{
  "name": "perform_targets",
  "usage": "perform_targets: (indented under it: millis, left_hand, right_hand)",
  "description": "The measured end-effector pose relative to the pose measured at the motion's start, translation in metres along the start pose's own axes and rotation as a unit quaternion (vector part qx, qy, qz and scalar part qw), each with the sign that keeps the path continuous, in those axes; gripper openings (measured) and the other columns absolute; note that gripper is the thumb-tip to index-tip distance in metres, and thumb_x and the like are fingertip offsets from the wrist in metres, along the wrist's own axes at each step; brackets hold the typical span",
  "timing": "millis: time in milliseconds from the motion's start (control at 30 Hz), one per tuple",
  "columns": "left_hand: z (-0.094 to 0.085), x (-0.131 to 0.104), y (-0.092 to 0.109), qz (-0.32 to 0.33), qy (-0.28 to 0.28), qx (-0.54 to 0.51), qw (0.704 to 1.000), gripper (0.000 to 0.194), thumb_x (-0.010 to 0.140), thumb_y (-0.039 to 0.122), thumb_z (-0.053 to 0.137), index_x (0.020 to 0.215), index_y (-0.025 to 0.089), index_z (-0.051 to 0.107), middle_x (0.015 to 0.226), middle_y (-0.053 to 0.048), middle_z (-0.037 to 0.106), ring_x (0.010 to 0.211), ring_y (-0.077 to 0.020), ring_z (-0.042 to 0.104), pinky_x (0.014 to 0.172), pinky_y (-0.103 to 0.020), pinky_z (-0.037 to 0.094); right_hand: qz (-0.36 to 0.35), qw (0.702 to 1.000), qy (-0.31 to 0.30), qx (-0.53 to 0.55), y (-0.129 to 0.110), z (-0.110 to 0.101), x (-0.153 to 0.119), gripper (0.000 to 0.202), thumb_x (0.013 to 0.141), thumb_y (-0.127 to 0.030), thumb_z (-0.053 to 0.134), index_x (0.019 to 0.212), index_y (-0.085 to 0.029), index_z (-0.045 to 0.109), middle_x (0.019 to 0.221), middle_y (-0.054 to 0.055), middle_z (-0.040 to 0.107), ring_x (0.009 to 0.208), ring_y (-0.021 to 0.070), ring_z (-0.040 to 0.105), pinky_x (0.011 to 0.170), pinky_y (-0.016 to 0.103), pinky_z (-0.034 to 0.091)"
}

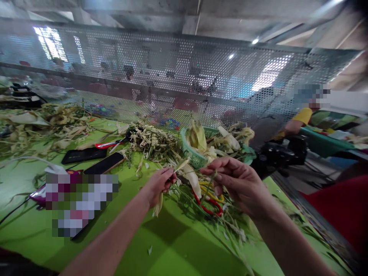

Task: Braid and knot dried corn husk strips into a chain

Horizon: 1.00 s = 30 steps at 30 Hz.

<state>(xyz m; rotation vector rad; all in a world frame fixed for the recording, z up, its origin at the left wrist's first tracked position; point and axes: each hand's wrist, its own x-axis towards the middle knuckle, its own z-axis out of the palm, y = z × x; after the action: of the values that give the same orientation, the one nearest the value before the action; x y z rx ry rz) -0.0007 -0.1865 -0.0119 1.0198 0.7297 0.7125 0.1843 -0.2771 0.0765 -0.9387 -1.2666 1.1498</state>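
Note:
Over the green table [132,245], my left hand [161,183] is closed on a pale corn husk strip [181,165], whose tip sticks out to the upper right and whose other end hangs below the fist. My right hand [234,182] is a little to the right, thumb and index finger pinched on a thin green strand [213,176]. The two hands are apart. Beneath and between them lie loose green strands and scissors with red handles [211,209], beside a yellow loop [212,188]. Behind them stands a light green basket [196,159] holding husks [196,136].
A heap of dried husk pieces [152,142] lies left of the basket. Two dark phones [105,163] and a red cutter [107,145] lie at the left. A perforated metal screen [161,84] stands behind. At the right, a person in a yellow sleeve [303,116] is near a green crate [324,142].

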Motion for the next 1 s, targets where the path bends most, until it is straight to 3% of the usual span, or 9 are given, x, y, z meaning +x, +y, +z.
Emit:
perform_targets:
  millis: [167, 300, 400, 500, 667, 800, 900, 1000]
  left_hand:
    - [-0.002, 0.000, -0.005, 0.019, -0.025, -0.005, 1.000, 0.028, 0.086, 0.039, 0.050, 0.075, 0.014, 0.053, 0.065, 0.003, 0.044, 0.044, -0.0021, 0.022, 0.042, -0.018, 0.016]
    - [-0.004, 0.000, -0.007, 0.024, -0.031, 0.001, 0.999, 0.029, 0.085, 0.042, 0.052, 0.075, 0.015, 0.052, 0.065, 0.004, 0.041, 0.046, -0.0030, 0.024, 0.042, -0.018, 0.016]
    - [-0.003, -0.001, -0.007, 0.018, -0.017, 0.005, 1.000, 0.029, 0.084, 0.043, 0.053, 0.075, 0.015, 0.052, 0.063, 0.004, 0.037, 0.047, -0.0036, 0.024, 0.043, -0.019, 0.016]
    - [-0.002, -0.002, -0.007, 0.014, -0.002, 0.009, 1.000, 0.029, 0.084, 0.042, 0.053, 0.074, 0.015, 0.053, 0.061, 0.005, 0.034, 0.046, -0.0038, 0.022, 0.043, -0.019, 0.016]
    - [-0.001, 0.000, -0.010, 0.002, 0.018, 0.014, 1.000, 0.033, 0.081, 0.047, 0.057, 0.073, 0.015, 0.054, 0.060, 0.006, 0.034, 0.045, -0.0033, 0.020, 0.043, -0.020, 0.013]
    - [-0.001, 0.001, -0.013, -0.013, 0.024, 0.020, 0.999, 0.037, 0.078, 0.051, 0.058, 0.075, 0.014, 0.057, 0.062, 0.005, 0.040, 0.046, -0.0030, 0.023, 0.044, -0.019, 0.016]
    - [-0.002, 0.001, -0.013, 0.016, 0.026, 0.025, 0.999, 0.039, 0.078, 0.052, 0.058, 0.076, 0.014, 0.059, 0.058, 0.005, 0.040, 0.045, -0.0034, 0.021, 0.044, -0.019, 0.016]
    - [-0.005, 0.000, -0.008, 0.051, 0.050, 0.025, 0.997, 0.042, 0.078, 0.055, 0.058, 0.083, 0.014, 0.064, 0.049, 0.008, 0.029, 0.044, -0.0049, 0.017, 0.044, -0.020, 0.016]
  right_hand:
    - [-0.033, 0.998, 0.043, -0.011, -0.007, -0.005, -0.003, 0.015, 0.074, -0.027, 0.076, 0.087, -0.023, 0.070, 0.086, 0.006, 0.074, 0.051, 0.0091, 0.059, 0.039, 0.016, 0.047]
    - [-0.049, 0.993, 0.107, -0.028, -0.013, -0.005, -0.005, 0.015, 0.072, -0.033, 0.077, 0.079, -0.022, 0.070, 0.072, 0.004, 0.072, 0.042, 0.0058, 0.047, 0.036, 0.015, 0.039]
    - [-0.054, 0.985, 0.164, -0.026, -0.017, -0.005, -0.006, 0.017, 0.067, -0.034, 0.080, 0.075, -0.023, 0.070, 0.063, 0.000, 0.066, 0.047, 0.0070, 0.048, 0.037, 0.015, 0.037]
    - [-0.097, 0.974, 0.205, -0.014, -0.021, -0.008, -0.005, 0.016, 0.067, -0.033, 0.080, 0.077, -0.024, 0.070, 0.072, -0.001, 0.064, 0.050, 0.0056, 0.046, 0.043, 0.018, 0.039]
    - [-0.130, 0.972, 0.197, -0.008, -0.030, -0.016, -0.006, 0.009, 0.077, -0.032, 0.070, 0.082, -0.025, 0.069, 0.093, 0.001, 0.066, 0.043, 0.0031, 0.033, 0.043, 0.022, 0.035]
    - [-0.082, 0.980, 0.184, -0.001, -0.033, -0.018, -0.006, 0.013, 0.075, -0.035, 0.072, 0.079, -0.024, 0.069, 0.065, 0.000, 0.060, 0.049, 0.0076, 0.043, 0.045, 0.021, 0.037]
    - [-0.061, 0.976, 0.190, -0.093, -0.028, -0.020, -0.003, 0.018, 0.076, -0.039, 0.071, 0.080, -0.021, 0.069, 0.058, -0.002, 0.054, 0.047, 0.0072, 0.040, 0.042, 0.020, 0.033]
    - [-0.049, 0.945, 0.182, -0.269, -0.019, -0.023, 0.001, 0.023, 0.077, -0.041, 0.069, 0.081, -0.019, 0.072, 0.063, 0.000, 0.059, 0.050, 0.0083, 0.043, 0.045, 0.021, 0.033]
